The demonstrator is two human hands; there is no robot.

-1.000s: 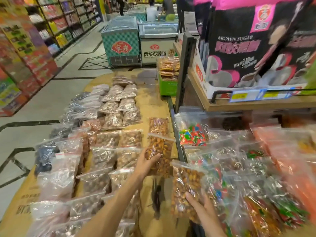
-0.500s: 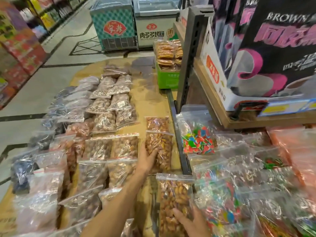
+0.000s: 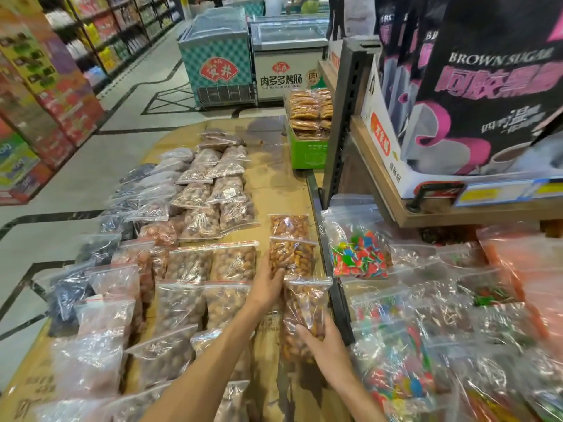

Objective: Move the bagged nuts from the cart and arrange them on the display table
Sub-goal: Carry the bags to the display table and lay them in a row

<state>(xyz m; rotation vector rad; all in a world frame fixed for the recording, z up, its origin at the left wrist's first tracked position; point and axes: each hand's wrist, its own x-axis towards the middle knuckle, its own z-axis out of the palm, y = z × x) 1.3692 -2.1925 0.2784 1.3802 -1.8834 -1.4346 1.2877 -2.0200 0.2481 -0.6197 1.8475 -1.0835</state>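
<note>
A clear zip bag of orange-brown nuts (image 3: 301, 312) lies on the cardboard-covered display table (image 3: 274, 190), in the right column just below two like bags (image 3: 291, 248). My right hand (image 3: 323, 345) grips its lower end, fingers curled over the plastic. My left hand (image 3: 269, 284) rests against its top left corner and the lower edge of the bag ahead; I cannot make out whether its fingers are pinching. Rows of bagged nuts (image 3: 198, 266) fill the table to the left.
Right of a dark metal rail (image 3: 323, 226) lie heaps of bagged coloured candy (image 3: 359, 257). Above them a wooden shelf (image 3: 426, 214) holds black and pink brown sugar boxes. A green crate of baked snacks (image 3: 307, 123) stands at the table's far end, freezers beyond, aisle floor at left.
My right hand has brought the nut bag from the rail side onto the table, under the two placed bags. My left hand slid down from the second bag to its top corner.
</note>
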